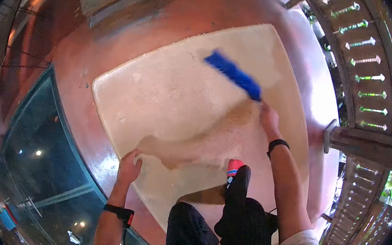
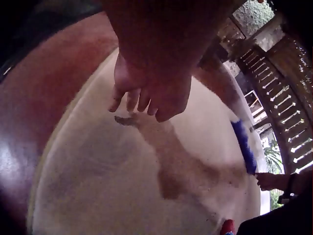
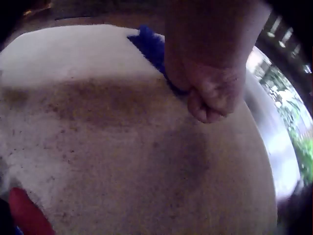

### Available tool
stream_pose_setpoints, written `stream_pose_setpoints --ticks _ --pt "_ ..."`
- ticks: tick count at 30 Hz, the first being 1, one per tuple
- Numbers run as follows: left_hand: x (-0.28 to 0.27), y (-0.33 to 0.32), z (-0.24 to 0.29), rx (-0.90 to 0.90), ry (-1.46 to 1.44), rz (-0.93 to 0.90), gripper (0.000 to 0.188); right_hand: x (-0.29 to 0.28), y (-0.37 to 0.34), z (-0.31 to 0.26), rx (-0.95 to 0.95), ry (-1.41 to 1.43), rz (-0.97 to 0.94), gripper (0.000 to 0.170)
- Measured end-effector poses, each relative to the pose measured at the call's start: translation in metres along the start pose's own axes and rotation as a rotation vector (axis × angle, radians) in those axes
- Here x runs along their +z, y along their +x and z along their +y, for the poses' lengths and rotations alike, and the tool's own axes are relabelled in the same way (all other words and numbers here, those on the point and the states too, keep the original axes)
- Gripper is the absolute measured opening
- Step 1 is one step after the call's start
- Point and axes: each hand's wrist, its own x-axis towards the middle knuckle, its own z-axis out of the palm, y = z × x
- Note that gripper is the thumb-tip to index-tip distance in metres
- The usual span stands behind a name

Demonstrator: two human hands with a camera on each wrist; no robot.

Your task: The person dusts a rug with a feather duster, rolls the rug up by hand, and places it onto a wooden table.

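My right hand [image 1: 269, 121] grips the near end of a long blue fluffy duster [image 1: 234, 75] over the right part of a cream rug [image 1: 161, 89]. The duster points away to the upper left and looks blurred in the head view. In the right wrist view, curled fingers [image 3: 205, 111] close round its end, and the hand hides part of it. My left hand [image 1: 128, 167] holds nothing. It hovers over the rug's left edge, its fingers [image 2: 144, 100] hanging loosely in the left wrist view.
A red foot covering [image 1: 234, 165] shows on the rug below dark trousers [image 1: 190, 233]. Reddish floor [image 1: 75, 60] surrounds the rug. A dark glass surface [image 1: 52, 149] lies left, a wooden step [image 1: 121, 10] at the upper left, a wooden railing [image 1: 368, 135] along the right.
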Motion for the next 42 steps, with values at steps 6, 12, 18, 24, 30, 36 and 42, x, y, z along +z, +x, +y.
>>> stream_pose_setpoints --ticks 6,12,18,24,30,36,42 --pt "0.001 0.077 0.09 0.199 0.115 0.178 0.062 0.005 0.022 0.144 0.558 0.41 0.411 0.039" --pt "0.031 0.143 0.167 0.167 0.355 -0.065 0.087 0.008 0.005 0.053 -0.084 0.285 0.343 0.024" --pt "0.041 0.142 0.155 0.159 0.382 -0.059 0.101 -0.015 0.003 -0.067 -0.488 -0.132 -0.178 0.055" --pt "0.034 0.139 0.159 0.138 0.35 -0.085 0.1 -0.017 0.106 0.051 0.095 0.269 0.246 0.044" --pt "0.036 0.139 0.156 0.151 0.33 -0.065 0.099 -0.049 0.133 0.148 0.472 0.141 0.345 0.048" --pt "0.036 0.141 0.158 0.142 0.318 -0.047 0.094 -0.004 0.053 0.036 -0.411 0.064 0.069 0.068" --pt "0.039 0.141 0.159 0.114 0.372 -0.027 0.089 -0.032 0.04 0.154 0.157 0.102 0.039 0.058"
